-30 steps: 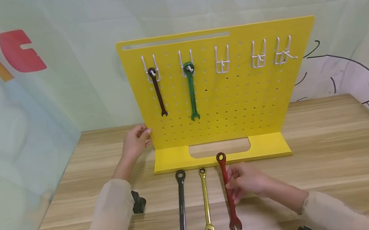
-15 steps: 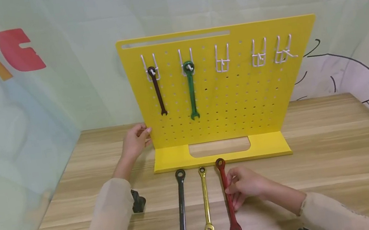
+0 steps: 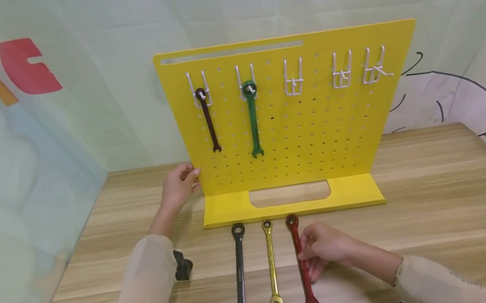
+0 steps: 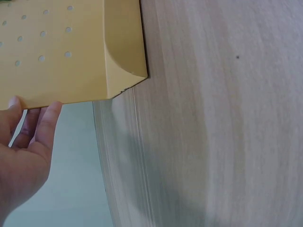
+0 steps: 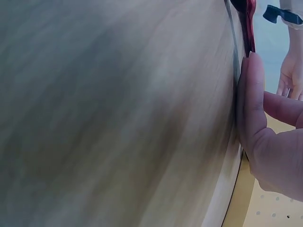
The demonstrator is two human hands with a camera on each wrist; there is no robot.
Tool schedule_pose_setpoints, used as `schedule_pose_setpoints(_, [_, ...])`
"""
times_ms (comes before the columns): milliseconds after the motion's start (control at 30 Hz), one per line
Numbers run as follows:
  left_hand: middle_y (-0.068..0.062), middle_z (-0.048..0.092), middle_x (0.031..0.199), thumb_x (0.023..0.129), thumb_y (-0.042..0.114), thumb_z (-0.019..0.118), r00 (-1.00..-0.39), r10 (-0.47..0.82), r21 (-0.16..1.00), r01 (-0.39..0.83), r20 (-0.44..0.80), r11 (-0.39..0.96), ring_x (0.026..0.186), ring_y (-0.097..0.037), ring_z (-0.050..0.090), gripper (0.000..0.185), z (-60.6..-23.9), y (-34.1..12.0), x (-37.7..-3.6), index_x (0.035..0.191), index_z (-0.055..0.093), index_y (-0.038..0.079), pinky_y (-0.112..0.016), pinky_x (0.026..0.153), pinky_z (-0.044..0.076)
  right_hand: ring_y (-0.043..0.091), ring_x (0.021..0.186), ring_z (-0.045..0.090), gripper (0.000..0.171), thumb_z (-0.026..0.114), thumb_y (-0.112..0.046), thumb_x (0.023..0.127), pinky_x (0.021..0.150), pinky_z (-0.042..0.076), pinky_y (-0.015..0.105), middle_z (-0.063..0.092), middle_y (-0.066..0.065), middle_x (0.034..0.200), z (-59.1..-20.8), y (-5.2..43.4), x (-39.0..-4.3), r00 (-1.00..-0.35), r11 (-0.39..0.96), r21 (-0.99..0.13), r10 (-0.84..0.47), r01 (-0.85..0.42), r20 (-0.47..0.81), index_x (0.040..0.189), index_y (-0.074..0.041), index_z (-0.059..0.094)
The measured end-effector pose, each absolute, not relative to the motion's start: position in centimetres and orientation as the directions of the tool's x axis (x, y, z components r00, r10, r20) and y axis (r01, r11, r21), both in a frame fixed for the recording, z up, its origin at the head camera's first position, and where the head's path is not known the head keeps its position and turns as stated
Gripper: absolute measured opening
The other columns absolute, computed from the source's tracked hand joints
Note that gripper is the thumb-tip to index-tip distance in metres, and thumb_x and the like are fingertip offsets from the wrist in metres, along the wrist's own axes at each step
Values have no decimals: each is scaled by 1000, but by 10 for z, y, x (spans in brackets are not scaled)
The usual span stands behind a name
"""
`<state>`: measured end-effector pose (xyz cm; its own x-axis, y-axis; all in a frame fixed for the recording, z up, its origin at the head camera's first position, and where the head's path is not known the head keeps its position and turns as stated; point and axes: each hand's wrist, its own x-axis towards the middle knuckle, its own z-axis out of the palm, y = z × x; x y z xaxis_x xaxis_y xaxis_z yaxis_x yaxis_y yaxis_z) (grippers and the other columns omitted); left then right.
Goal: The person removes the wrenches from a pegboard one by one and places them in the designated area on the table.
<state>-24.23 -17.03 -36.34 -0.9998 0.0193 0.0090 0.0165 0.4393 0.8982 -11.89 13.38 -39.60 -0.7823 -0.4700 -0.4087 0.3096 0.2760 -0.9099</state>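
Observation:
My right hand point(image 3: 325, 246) pinches the red combination wrench point(image 3: 303, 268) by its shaft, low over the table, with its ring end toward the pegboard. Left of it lie a yellow wrench point(image 3: 272, 267) and a longer dark grey wrench point(image 3: 240, 277), both roughly parallel to it. At the left edge of the yellow pegboard point(image 3: 316, 135), my left hand point(image 3: 175, 188) holds the edge between thumb and fingers; some fingertips are hidden behind the board. A dark wrench point(image 3: 209, 122) and a green wrench point(image 3: 253, 123) hang from the board's two leftmost hooks.
Three more white hooks, the middle one point(image 3: 294, 81) among them, carry nothing. The board's yellow base point(image 3: 228, 208) stands on the wooden table point(image 3: 444, 205), just beyond the wrenches. A printed cloth backdrop point(image 3: 114, 45) hangs behind.
My right hand has drawn the red wrench toward me and lowered it, so its ring end has left the base and lines up with the other two. My left hand stays put.

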Motion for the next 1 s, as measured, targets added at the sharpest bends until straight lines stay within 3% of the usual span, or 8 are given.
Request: schedule_pose_setpoints(1000, [-20, 53, 104, 97, 16, 46, -1000, 13, 896, 0, -6, 443, 96, -29, 52, 23, -363, -169, -243, 107, 50, -4, -38, 83, 53, 25, 49, 61, 14, 60, 4, 83, 48, 56, 40, 58, 16, 64, -396, 140, -119, -788, 278, -908, -458, 313, -412, 87, 8, 47])
